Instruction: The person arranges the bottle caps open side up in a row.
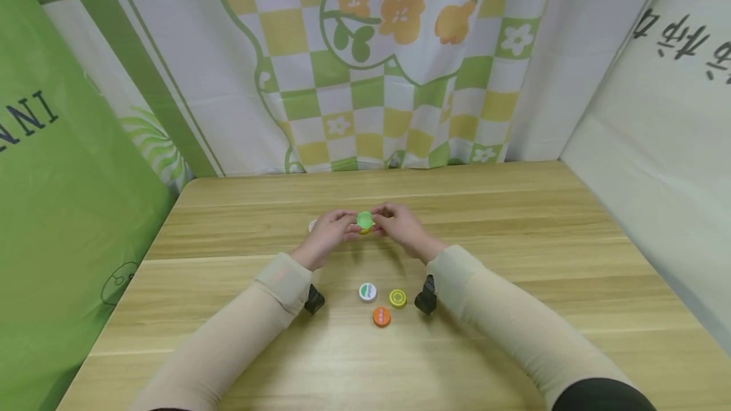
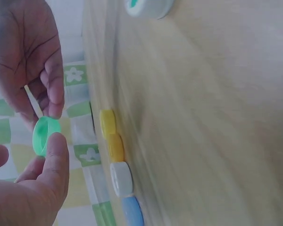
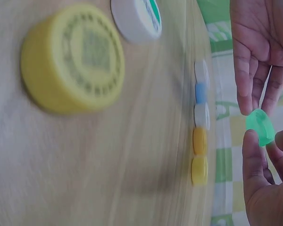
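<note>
A green bottle cap is held above the table between both hands, its hollow side facing me. On its left edge, my left hand pinches it between thumb and fingers. My right hand grips the opposite edge with its fingertips. Beneath the hands runs a row of caps. The left wrist view has a yellow cap, an orange-yellow cap, a white cap and a blue cap in it. Another white cap ends the row in the right wrist view.
Closer to me on the wooden table lie a white cap with a green mark, a yellow cap and an orange cap, between the forearms. A patterned curtain hangs along the table's far edge.
</note>
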A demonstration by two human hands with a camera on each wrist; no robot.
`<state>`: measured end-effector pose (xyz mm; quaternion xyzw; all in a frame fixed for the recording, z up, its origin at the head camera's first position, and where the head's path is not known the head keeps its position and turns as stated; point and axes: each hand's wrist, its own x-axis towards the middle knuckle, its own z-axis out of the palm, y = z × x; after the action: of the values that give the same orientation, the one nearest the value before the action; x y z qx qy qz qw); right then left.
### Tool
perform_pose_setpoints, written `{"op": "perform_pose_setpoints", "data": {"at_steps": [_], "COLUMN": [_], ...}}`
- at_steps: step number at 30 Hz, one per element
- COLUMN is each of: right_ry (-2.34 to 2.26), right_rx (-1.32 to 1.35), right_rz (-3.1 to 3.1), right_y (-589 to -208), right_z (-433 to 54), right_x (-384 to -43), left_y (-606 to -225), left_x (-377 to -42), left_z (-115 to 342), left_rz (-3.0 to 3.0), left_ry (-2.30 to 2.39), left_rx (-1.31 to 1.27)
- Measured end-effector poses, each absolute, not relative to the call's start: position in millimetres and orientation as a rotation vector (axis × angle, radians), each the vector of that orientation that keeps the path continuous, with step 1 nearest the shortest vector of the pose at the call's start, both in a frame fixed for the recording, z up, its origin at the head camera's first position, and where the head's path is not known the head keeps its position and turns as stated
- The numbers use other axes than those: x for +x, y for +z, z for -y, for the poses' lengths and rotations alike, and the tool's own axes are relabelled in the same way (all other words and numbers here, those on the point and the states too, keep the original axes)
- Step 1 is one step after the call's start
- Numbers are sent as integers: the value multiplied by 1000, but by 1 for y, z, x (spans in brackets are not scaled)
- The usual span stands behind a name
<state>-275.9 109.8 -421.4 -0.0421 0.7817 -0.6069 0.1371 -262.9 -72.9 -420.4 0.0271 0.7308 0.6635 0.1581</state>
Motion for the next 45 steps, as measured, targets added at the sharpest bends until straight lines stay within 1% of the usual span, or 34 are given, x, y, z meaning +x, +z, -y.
{"op": "perform_pose_setpoints", "data": {"at_steps": [9, 16, 30, 45], "right_ry": [-1760, -1757, -1749, -1772], "right_rx": [-36, 13, 98, 143], "right_rz": [-2242, -2251, -2211, -2177], "right_y": [-424, -426, -440, -451], "right_z": [-127, -137, -159, -159], "right_x": [-288, -293, -303, -307], "left_y": [-417, -419, -426, -430], "left_x": [-283, -292, -301, -303], "left_z": [53, 38, 16, 12], "left_rz": [-2107, -2135, -2011, -2136], "left_ry": [1773, 1727, 1808, 1704], "left_rx": [45, 49, 11, 32]}}
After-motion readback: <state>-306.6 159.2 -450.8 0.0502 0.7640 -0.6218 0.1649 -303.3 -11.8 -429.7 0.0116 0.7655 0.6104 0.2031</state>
